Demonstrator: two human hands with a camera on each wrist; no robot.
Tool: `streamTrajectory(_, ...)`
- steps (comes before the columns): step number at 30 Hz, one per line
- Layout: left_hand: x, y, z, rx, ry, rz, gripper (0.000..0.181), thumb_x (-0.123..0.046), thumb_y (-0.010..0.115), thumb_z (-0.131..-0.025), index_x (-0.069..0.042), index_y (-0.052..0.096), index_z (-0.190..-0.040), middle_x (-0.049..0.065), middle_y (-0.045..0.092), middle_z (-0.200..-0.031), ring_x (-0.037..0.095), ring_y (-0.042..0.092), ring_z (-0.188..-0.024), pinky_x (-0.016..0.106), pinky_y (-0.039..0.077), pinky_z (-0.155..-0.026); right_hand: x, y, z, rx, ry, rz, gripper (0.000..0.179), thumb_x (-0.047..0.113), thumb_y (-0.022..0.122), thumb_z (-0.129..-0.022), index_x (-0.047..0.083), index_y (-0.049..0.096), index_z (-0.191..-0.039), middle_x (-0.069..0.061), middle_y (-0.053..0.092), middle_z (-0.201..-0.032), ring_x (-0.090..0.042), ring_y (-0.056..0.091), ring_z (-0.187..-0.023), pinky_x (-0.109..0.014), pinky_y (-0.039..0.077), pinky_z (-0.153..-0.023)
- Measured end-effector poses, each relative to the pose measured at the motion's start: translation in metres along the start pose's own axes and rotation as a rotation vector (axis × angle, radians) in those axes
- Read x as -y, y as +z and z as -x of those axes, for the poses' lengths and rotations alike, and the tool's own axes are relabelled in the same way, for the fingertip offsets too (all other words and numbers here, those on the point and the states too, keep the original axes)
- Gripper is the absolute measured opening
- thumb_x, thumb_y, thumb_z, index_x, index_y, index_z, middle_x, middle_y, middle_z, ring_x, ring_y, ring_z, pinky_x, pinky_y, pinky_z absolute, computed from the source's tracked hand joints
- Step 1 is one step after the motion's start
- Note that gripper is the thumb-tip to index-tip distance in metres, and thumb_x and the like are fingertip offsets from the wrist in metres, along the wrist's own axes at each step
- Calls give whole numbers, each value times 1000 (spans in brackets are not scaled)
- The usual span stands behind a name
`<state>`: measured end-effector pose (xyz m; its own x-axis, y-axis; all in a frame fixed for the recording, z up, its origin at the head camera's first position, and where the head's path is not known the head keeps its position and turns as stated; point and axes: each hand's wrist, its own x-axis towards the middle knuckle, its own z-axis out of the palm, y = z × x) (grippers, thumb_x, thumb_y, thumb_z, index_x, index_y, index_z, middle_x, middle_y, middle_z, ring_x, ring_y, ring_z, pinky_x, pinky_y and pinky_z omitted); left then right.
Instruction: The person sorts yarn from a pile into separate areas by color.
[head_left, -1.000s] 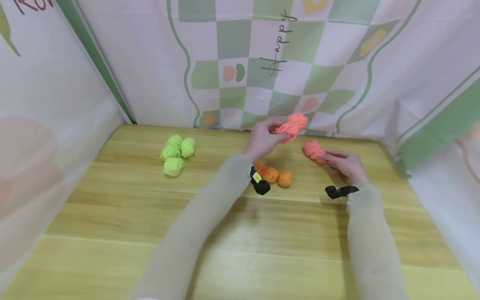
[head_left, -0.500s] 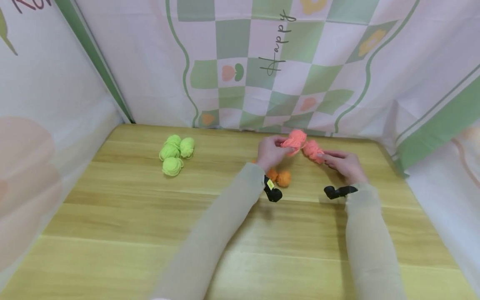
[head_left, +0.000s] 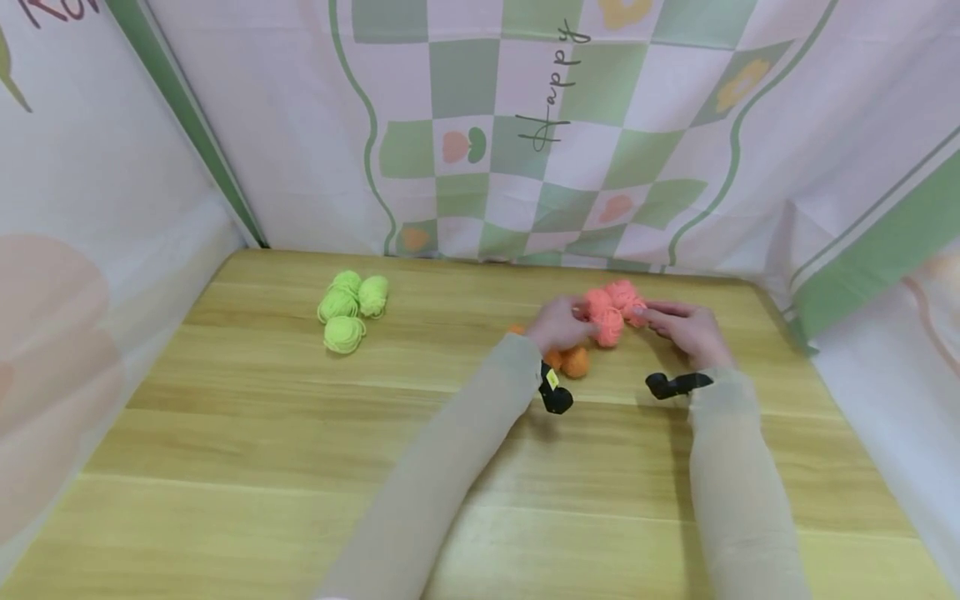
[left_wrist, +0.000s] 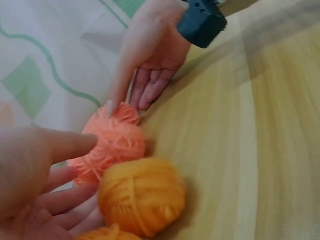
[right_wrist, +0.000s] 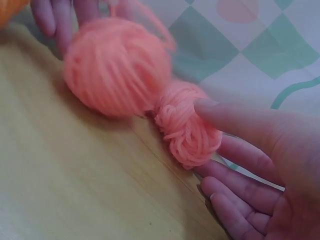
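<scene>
Your left hand [head_left: 562,323] pinches the left pink yarn bundle [head_left: 607,327] between thumb and fingers, low over the bench [head_left: 225,417]. Your right hand [head_left: 686,333] holds the right pink yarn bundle [head_left: 621,292], thumb on top and fingers spread beneath it in the right wrist view. The two bundles sit together between your hands, near the bench's far edge, each showing two rounded lobes.

Just in front of your left hand and partly hidden by it are the orange yarn balls [head_left: 576,362]; I cannot tell their full number behind your wrist. Well apart, off to your left, a cluster of lime-green yarn balls [head_left: 339,305] lies on the bench, four lobes showing.

You wear pale sleeves [head_left: 442,467], with a black wrist camera [head_left: 557,400] at each cuff. Beyond the far edge hangs a green-and-white checked cloth [head_left: 462,79] printed with "Happy".
</scene>
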<state>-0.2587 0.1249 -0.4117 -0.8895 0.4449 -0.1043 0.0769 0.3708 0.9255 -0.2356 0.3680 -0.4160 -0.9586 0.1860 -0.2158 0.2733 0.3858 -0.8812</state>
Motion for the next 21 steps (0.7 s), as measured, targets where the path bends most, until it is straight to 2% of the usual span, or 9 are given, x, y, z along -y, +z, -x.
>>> streamTrajectory(2, -2, 2, 2, 62, 29, -45, 55, -16, 70, -97, -3, 51, -147, 10, 61, -139, 16, 58, -124, 18, 46, -95, 0, 1, 0, -4, 3, -4, 76, 45, 81, -87, 1, 56, -144, 29, 67, -92, 0, 62, -95, -15, 52, -80)
streamTrajectory(5, -5, 5, 5, 140, 46, -38, 60, -13, 68, -98, -3, 44, -152, 9, 54, -148, 17, 52, -132, 18, 42, -103, 0, 1, 1, -7, -1, -32, 73, 43, 78, -90, -1, 55, -144, 27, 68, -91, 0, 64, -93, -16, 54, -80)
streamTrajectory(10, -10, 9, 6, 228, 59, -66, 66, -13, 67, -99, -4, 36, -157, 6, 43, -157, 15, 43, -140, 17, 34, -109, 3, 0, 2, 16, 0, -127, 71, 38, 72, -96, -7, 48, -146, 22, 69, -89, 2, 67, -87, -20, 55, -86)
streamTrajectory(15, -12, 11, 4, 231, 65, -134, 66, -18, 69, -98, -7, 39, -156, 2, 44, -156, 12, 44, -139, 16, 35, -107, 5, -1, 3, 9, 11, -154, 77, 40, 73, -94, -7, 45, -148, 20, 66, -93, 2, 66, -89, -22, 54, -89)
streamTrajectory(21, -12, 4, 3, 141, 113, -216, 57, -27, 70, -97, -3, 53, -146, 6, 58, -144, 17, 54, -130, 18, 43, -100, -3, -2, -1, 5, -2, -235, 79, 38, 78, -91, -8, 45, -147, 16, 69, -97, 0, 67, -91, -21, 55, -87)
